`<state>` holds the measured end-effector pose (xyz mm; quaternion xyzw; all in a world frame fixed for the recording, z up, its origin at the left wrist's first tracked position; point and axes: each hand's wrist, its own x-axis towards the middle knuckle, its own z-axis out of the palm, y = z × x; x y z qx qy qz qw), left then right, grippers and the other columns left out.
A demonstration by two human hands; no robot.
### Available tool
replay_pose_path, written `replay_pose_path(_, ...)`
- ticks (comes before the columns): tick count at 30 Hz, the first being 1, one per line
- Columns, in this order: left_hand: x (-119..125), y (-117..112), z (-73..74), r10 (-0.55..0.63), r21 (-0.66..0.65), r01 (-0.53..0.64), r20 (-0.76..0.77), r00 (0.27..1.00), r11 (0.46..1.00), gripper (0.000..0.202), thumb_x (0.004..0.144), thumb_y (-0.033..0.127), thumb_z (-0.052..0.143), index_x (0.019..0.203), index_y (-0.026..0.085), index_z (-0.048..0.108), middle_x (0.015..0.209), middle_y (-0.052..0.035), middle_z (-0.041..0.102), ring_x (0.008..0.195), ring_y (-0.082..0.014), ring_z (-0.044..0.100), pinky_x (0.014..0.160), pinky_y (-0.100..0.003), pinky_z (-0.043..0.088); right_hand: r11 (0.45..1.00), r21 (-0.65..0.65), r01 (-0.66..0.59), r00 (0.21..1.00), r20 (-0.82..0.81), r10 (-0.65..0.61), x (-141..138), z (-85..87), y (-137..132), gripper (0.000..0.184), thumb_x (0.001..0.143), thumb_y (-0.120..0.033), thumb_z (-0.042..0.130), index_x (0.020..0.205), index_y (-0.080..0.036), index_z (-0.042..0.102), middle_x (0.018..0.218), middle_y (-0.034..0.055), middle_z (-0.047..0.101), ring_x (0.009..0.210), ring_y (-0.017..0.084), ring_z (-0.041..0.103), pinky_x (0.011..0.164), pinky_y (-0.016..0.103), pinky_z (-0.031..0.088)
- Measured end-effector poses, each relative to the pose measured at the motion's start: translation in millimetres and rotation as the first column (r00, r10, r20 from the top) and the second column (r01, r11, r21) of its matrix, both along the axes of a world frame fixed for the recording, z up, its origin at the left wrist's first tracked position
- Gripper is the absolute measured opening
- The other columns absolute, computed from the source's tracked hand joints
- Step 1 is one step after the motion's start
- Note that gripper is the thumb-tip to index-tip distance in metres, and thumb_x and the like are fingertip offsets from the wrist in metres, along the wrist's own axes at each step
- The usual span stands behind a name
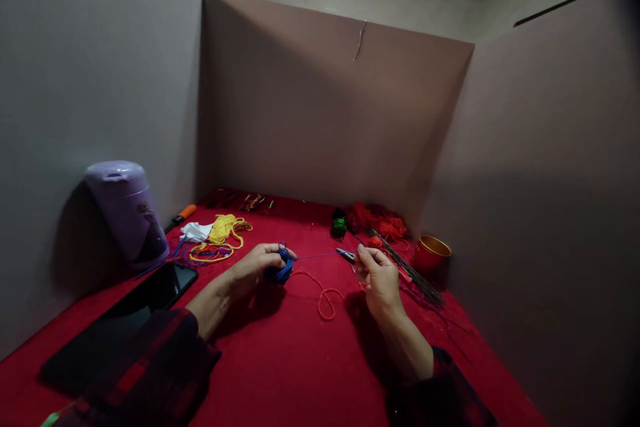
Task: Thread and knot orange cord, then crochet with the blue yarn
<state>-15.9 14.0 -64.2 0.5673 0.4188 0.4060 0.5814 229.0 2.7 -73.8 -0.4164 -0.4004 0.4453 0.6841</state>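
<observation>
"Blue ball of yarn [281, 272], where is it?"

"In the left hand [255, 268]. The fingers [273, 252] are curled closed around it, thumb on top, and the ball rests low against the red desk [280, 373]."

"And the right hand [381, 278]?"

"Its fingers [367, 255] are pinched shut on a small metal tool [345, 254]. It is too small to tell whether it is pliers or scissors. Its tip points toward the left fingers."

"Anything between the 2 hands?"

"1 blue thread [316, 255] runs taut from the ball to the tool's tip, just above the cloth."

"What lies near the fingers?"

"An orange cord [325, 301] loops on the desk below the thread, between both hands and touching neither. Beyond the left fingers sit yellow yarn [223, 232] and a white cloth [195, 231]. Farther out on that side stands a lilac kettle [125, 210]. A dark tablet [150, 295] lies beside the left forearm."

"On the right side?"

"A bundle of thin rods [411, 273] lies just past the right fingers, with a red cup [431, 253] beyond it. A green yarn ball [339, 227] and a heap of red yarn [383, 221] sit farther back, well apart from both hands."
</observation>
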Motion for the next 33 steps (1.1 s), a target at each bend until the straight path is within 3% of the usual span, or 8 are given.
replay_pose_path(6, 3.0, -3.8, 0.1, -0.074, -0.117, 0.084, 0.089, 0.993, 0.990, 0.025, 0.059, 0.012, 0.056, 0.081, 0.012, 0.067, 0.061, -0.0012, 0.056, 0.050, -0.0088, 0.048, 0.047, -0.020, 0.035, 0.998, -0.005, -0.069, 0.995, -0.075, 0.069, 8.5, 4.4, 0.7, 0.031, 0.064, -0.047, 0.072, 0.067, -0.023, 0.052, 0.057, -0.0022, 0.057, 0.046, 0.012, 0.050, 0.035, 0.022, 0.032)
replay_pose_path(12, 5.1, -8.7, -0.5, -0.166, -0.152, 0.225, 0.326, 0.931, 0.962, 0.037, 0.075, 0.027, 0.060, 0.111, 0.019, 0.057, 0.084, -0.0047, 0.059, 0.063, -0.0124, 0.055, 0.047, -0.022, 0.043, 0.983, -0.005, -0.185, 0.983, -0.007, 0.185, 28.3, 12.5, -0.2, 0.026, 0.062, -0.037, 0.077, 0.069, -0.021, 0.058, 0.067, -0.0004, 0.063, 0.053, 0.011, 0.055, 0.043, 0.022, 0.041)
replay_pose_path(19, 12.0, -7.4, -6.3, -0.091, -0.189, 0.145, 0.268, 0.959, 0.971, 0.031, 0.075, 0.042, 0.063, 0.086, 0.013, 0.061, 0.070, -0.0032, 0.057, 0.055, -0.0118, 0.054, 0.039, -0.020, 0.039, 0.959, -0.083, -0.270, 0.876, 0.392, 0.281, 44.3, -0.2, -14.1, 0.018, 0.069, -0.034, 0.072, 0.070, -0.019, 0.063, 0.057, -0.0008, 0.062, 0.046, 0.012, 0.051, 0.045, 0.025, 0.039)
replay_pose_path(22, 13.1, -7.3, -5.3, -0.053, -0.196, 0.105, 0.254, 0.966, 0.975, 0.030, 0.072, 0.039, 0.068, 0.083, 0.011, 0.061, 0.067, -0.0024, 0.057, 0.054, -0.0105, 0.054, 0.043, -0.020, 0.040, 0.977, -0.038, -0.210, 0.722, 0.668, 0.181, 42.9, -6.3, -17.3, 0.017, 0.078, -0.035, 0.062, 0.070, -0.020, 0.065, 0.060, 0.0009, 0.059, 0.052, 0.016, 0.052, 0.053, 0.029, 0.042)
replay_pose_path(25, 12.8, -6.1, -4.2, -0.002, -0.206, 0.056, 0.253, 0.967, 0.977, 0.033, 0.068, 0.039, 0.071, 0.082, 0.011, 0.062, 0.066, -0.0024, 0.058, 0.053, -0.0094, 0.053, 0.044, -0.019, 0.039, 0.986, 0.157, -0.046, 0.326, 0.936, -0.134, 43.1, -14.3, -15.0, 0.011, 0.080, -0.030, 0.060, 0.083, -0.021, 0.066, 0.089, 0.0061, 0.061, 0.082, 0.022, 0.056, 0.074, 0.033, 0.043)
replay_pose_path(28, 12.5, -4.3, -3.9, 0.034, -0.228, 0.024, 0.247, 0.968, 0.973, 0.035, 0.065, 0.040, 0.073, 0.081, 0.011, 0.062, 0.065, -0.0026, 0.059, 0.052, -0.0092, 0.052, 0.045, -0.019, 0.038, 0.980, 0.193, 0.050, -0.037, 0.981, -0.191, 44.9, -23.7, -9.7, 0.013, 0.082, -0.027, 0.059, 0.092, -0.022, 0.064, 0.105, 0.0080, 0.056, 0.094, 0.023, 0.051, 0.079, 0.032, 0.041)
replay_pose_path(30, 12.7, -3.9, -3.5, 0.049, -0.232, 0.008, 0.237, 0.970, 0.973, 0.034, 0.064, 0.039, 0.074, 0.079, 0.011, 0.062, 0.064, -0.0026, 0.059, 0.053, -0.0093, 0.052, 0.046, -0.019, 0.038, 0.977, 0.187, 0.100, -0.114, 0.978, -0.176, 45.9, -28.4, -5.8, 0.012, 0.085, -0.025, 0.054, 0.091, -0.022, 0.064, 0.104, 0.0079, 0.055, 0.093, 0.021, 0.051, 0.078, 0.029, 0.041)
replay_pose_path(33, 13.3, -4.8, -2.5, 0.045, -0.235, 0.005, 0.204, 0.978, 0.972, 0.032, 0.066, 0.041, 0.072, 0.079, 0.013, 0.063, 0.065, -0.0020, 0.059, 0.053, -0.0091, 0.051, 0.047, -0.020, 0.038, 0.973, 0.182, 0.142, -0.140, 0.977, -0.162, 46.7, -31.5, 0.5, 0.016, 0.089, -0.023, 0.048, 0.092, -0.022, 0.063, 0.101, 0.0070, 0.055, 0.091, 0.019, 0.051, 0.076, 0.027, 0.040)
